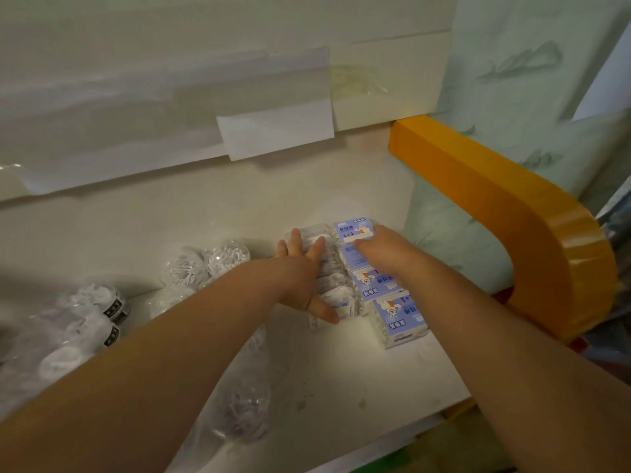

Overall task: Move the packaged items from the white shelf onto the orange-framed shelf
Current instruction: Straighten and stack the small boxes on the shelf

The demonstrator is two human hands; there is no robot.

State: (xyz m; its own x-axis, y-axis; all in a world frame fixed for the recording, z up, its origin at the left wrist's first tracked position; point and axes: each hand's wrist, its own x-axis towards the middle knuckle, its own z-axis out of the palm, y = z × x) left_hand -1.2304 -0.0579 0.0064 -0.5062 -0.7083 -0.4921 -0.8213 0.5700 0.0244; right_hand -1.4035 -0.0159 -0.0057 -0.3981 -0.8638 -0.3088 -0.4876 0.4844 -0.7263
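Both hands are on the orange-framed shelf (532, 213), squaring up a block of packaged items on its pale board.

Left hand (302, 271): fingers (295, 238) straight and spread, flat against the clear-wrapped packs (333, 285), thumb low at the near end of that column. It presses and grips nothing.

Right hand (382, 249): fingers curl over the farthest blue box (353, 230). The tips are hidden behind the box, so I can't tell if it's a real pinch or just a hand resting on top. I read it as a light hold.

Three more blue boxes (397, 315) run in a line from under the right hand back toward the wrist, touching the clear packs on their left side.

My read of the step: seating the far box and closing gaps in the block.
- Use the left palm as a fence and push with the right toward it. Don't push from both ends.
- Keep the left fingers flat; the wrap looks slippery, and curled tips would likely skid or dent it.
- Seat the far box flush with the one nearer the wrist before letting go, or the line will skew.
- Don't sweep left: loose clear packs (211, 264) sit just beyond the left forearm, and capped jars (99, 312) farther out.

The white shelf isn't in view, so I can't tell how much stock remains there.
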